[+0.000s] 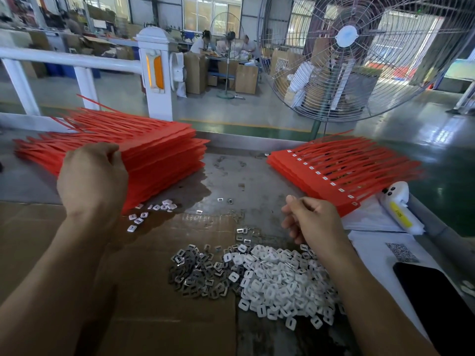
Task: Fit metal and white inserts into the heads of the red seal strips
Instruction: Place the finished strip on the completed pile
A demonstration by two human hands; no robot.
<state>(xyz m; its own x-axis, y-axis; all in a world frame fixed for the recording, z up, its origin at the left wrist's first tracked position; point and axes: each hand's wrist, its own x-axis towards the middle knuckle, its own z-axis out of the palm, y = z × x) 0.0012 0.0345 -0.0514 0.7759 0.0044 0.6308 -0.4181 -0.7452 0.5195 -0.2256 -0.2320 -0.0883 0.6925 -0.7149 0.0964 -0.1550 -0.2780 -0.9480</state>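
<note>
With the left hand [92, 179] curled against the tall stack of red plastic seal strips [144, 160] and the right hand [312, 222] loosely curled, its contents hidden, a careless pull could topple sheets onto the loose white plastic inserts [285, 281].

The bench carries two stacks of red seal strips: one tall stack [144, 160] on the left and one lower stack [341, 170] on the right. The sheets in each stack are too many and too close to count. The top sheet of the right stack shows about twelve white-filled heads [325, 178] in one row. Two heaps of loose inserts lie in front: one heap of metal inserts [200, 273] and one heap of white inserts [282, 281], each far too numerous to count. About a dozen assembled inserts [151, 211] lie scattered beside the left stack. Two hands are in view, one left hand [92, 178] and one right hand [313, 219]. One phone [437, 299] and one large fan [359, 57] are present.
</note>
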